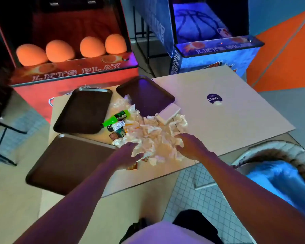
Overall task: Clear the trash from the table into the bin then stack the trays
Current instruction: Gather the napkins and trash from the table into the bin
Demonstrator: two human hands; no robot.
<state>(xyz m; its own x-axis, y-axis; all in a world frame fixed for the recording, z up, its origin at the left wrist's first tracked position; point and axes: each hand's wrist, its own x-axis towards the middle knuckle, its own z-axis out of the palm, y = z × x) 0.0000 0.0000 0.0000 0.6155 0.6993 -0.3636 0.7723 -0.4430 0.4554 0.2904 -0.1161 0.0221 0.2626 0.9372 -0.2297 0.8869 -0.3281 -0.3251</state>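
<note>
A heap of crumpled white paper trash (151, 132) lies in the middle of the beige table (236, 120). My left hand (128, 154) presses into the heap's near left side and my right hand (190, 147) into its near right side, fingers spread around the paper. A green bottle (116, 118), small wrappers (116, 134) and a white foam box (169, 113) lie among the trash. Three brown trays sit around it: one near left (65, 164), one far left (84, 111), one at the back (148, 95). The bin (280, 173), with a blue liner, stands at the right.
A red arcade basketball machine (74, 67) with several orange balls stands behind the table, a blue one (217, 50) to its right. A round sticker (214, 98) marks the table's right part. A tiled floor (192, 199) lies below the table's near edge.
</note>
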